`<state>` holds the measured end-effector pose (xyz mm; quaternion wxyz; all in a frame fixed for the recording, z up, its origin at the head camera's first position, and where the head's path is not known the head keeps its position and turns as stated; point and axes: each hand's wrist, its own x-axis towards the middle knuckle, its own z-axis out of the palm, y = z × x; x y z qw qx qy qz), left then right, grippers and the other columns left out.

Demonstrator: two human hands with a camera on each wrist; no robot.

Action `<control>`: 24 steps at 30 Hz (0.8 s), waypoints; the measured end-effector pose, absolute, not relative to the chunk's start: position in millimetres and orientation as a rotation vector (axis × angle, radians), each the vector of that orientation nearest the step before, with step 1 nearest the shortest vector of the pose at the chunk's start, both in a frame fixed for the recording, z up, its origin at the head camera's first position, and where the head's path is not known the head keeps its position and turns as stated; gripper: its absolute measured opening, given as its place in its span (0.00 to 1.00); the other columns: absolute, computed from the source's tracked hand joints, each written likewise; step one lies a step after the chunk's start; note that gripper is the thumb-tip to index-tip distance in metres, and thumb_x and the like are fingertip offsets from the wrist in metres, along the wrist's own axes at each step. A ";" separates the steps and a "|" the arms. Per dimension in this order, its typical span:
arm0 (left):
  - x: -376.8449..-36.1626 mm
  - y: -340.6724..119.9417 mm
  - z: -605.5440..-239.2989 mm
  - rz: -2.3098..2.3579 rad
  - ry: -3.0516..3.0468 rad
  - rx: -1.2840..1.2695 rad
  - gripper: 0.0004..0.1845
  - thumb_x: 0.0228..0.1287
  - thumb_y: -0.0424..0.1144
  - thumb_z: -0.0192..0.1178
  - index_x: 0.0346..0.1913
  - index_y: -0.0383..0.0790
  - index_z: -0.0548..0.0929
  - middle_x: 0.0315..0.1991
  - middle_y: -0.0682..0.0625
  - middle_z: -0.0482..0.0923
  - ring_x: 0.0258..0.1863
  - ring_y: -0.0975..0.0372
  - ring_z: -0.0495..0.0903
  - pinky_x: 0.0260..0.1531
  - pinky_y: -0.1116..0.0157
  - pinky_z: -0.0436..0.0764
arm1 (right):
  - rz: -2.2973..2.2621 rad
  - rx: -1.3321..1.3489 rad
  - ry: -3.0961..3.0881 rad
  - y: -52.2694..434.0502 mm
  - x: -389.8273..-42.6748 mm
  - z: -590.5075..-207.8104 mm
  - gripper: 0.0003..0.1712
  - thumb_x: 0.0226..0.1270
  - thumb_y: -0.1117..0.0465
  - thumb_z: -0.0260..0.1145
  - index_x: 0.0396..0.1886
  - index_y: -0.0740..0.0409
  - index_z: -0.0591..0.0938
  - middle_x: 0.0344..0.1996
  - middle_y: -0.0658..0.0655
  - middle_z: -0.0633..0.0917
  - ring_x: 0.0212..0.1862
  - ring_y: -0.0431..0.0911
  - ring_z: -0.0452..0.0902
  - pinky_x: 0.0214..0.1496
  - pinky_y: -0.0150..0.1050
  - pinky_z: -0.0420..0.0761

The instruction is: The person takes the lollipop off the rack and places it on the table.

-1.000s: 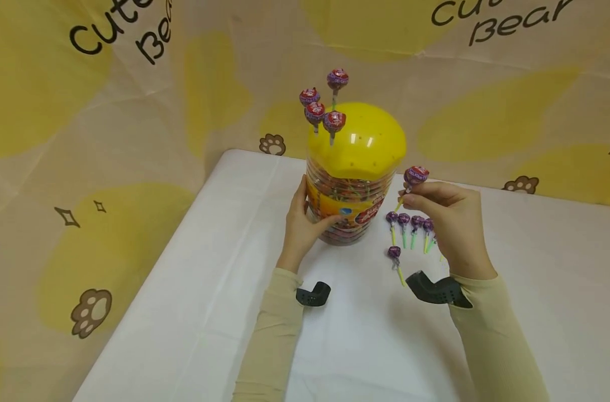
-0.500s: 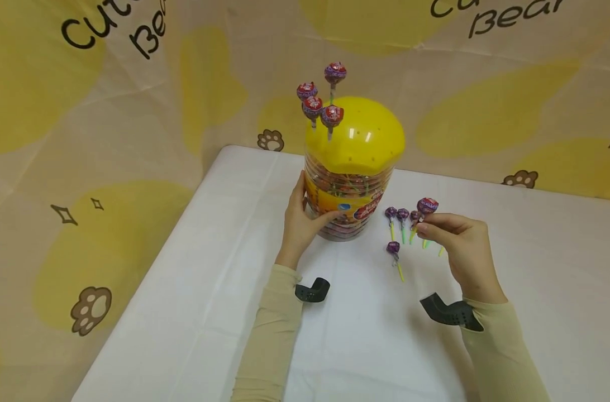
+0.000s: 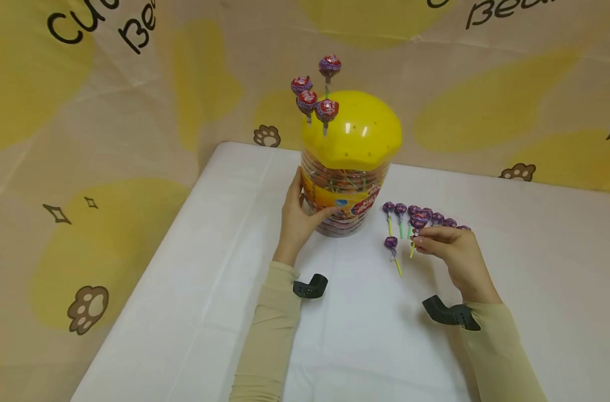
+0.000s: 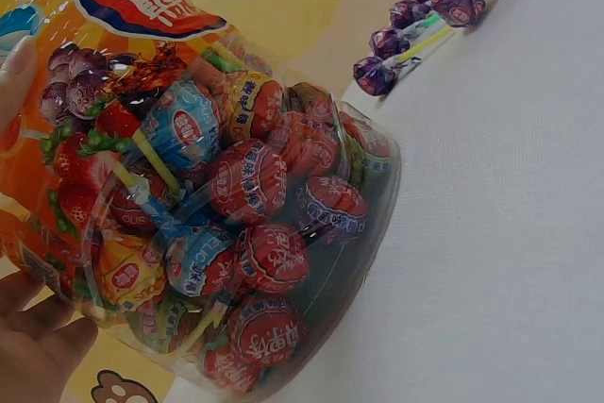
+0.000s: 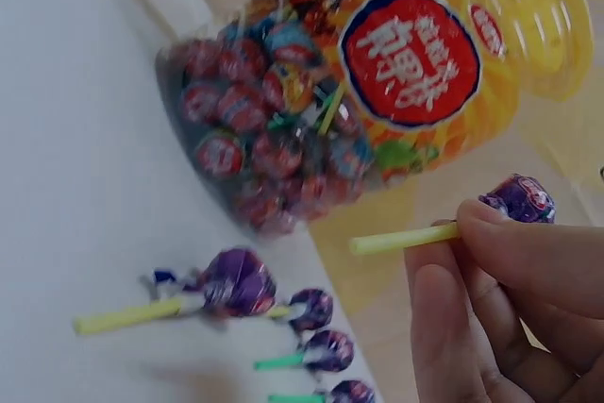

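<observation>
In the head view my left hand (image 3: 296, 229) grips the near left side of a clear plastic candy jar (image 3: 347, 181), thumb across its orange label. Wrapped lollipops in red, blue and yellow fill the jar in the left wrist view. Several purple-and-red lollipops (image 3: 327, 111) stand upright in the left part of its domed yellow lid (image 3: 370, 125). My right hand (image 3: 458, 251) pinches a purple lollipop (image 5: 519, 198) just below the wrapper, its yellow stick (image 5: 396, 239) poking free. The hand hovers at the front of a row of purple lollipops (image 3: 400, 209), the held one overlapping the row.
One lone purple lollipop (image 3: 391, 243) with a yellow stick lies in front of the row's left end. A white cloth (image 3: 224, 268) covers the table. Behind it hangs a yellow-and-beige printed backdrop (image 3: 486, 100). Each wrist wears a black mount (image 3: 311, 286).
My right hand has come down from beside the jar with the lollipop, moving toward the row and turning its stick more upright. The left hand keeps its grip on the jar.
</observation>
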<state>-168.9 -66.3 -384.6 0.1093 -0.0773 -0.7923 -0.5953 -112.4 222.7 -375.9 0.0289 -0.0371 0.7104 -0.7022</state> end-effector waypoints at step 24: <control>-168.2 -67.1 -383.3 -1.779 -2.325 -0.225 0.54 0.52 0.38 0.72 0.75 0.40 0.46 0.73 0.45 0.49 0.71 0.58 0.51 0.69 0.61 0.57 | -1.662 0.071 2.258 240.8 -123.5 -415.1 0.21 0.60 0.70 0.66 0.48 0.83 0.76 0.32 0.51 0.86 0.32 0.37 0.82 0.39 0.32 0.84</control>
